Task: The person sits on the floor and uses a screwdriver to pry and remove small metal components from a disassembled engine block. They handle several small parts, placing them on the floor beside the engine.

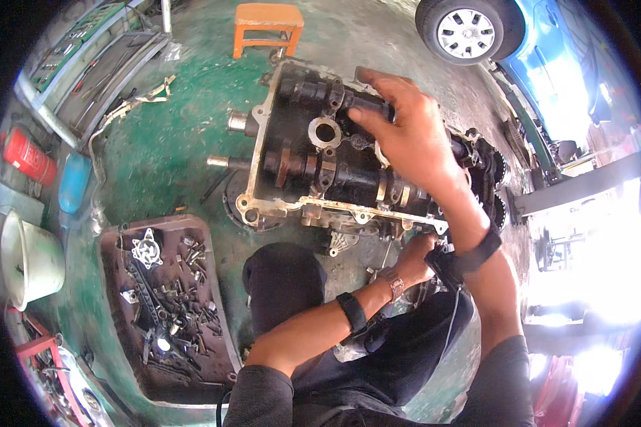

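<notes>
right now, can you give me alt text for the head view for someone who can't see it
A person's right hand rests on top of a greasy engine cylinder head on a green floor, while the left hand grips its near lower edge. A tray of bolts and small parts lies to the left; an orange stool and blue car stand beyond.

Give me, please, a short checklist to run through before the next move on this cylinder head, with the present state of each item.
1. Right hand has a grip on the camshaft at the far side of the cylinder head: ok, fingers wrap it.
2. Left hand steadies the near edge of the head: cannot tell, partly hidden below the casting.
3. Head sits level on the green floor: cannot tell, its underside is hidden.
4. Parts tray within reach at the person's left: ok.
5. Space around the head free of loose parts: not ok, an orange stool and a car wheel stand close behind.
</notes>
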Available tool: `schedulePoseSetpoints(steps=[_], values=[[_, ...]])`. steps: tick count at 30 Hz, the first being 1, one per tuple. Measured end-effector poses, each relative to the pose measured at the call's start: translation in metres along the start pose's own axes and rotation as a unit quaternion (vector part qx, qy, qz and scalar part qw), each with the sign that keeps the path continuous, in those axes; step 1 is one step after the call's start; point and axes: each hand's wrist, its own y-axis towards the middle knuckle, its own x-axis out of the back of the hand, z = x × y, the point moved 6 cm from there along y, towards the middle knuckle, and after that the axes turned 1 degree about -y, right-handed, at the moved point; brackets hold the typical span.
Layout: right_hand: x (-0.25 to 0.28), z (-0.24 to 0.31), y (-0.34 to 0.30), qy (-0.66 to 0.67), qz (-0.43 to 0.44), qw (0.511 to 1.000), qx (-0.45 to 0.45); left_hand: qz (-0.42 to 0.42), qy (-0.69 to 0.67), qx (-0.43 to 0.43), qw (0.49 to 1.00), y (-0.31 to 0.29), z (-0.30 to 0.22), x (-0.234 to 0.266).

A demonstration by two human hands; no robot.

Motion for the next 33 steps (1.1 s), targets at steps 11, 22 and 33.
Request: schedulePoseSetpoints(steps=[11, 22, 33], values=[[-0.030, -0.005, 0.018, -0.072, 0.081, 0.994, -0.016, -0.020, -0.011, -0.096, 0.995, -0.002, -0.018, 0.012], [-0.047, -0.018, 0.019, -0.112, 0.146, 0.980, -0.077, 0.095, -0.020, 0.067, 0.993, -0.008, -0.018, 0.032], [-0.024, -0.012, 0.008, -0.045, 0.054, 0.996, -0.045, 0.122, 0.057, 0.177, 0.975, -0.009, -0.008, 0.033]])
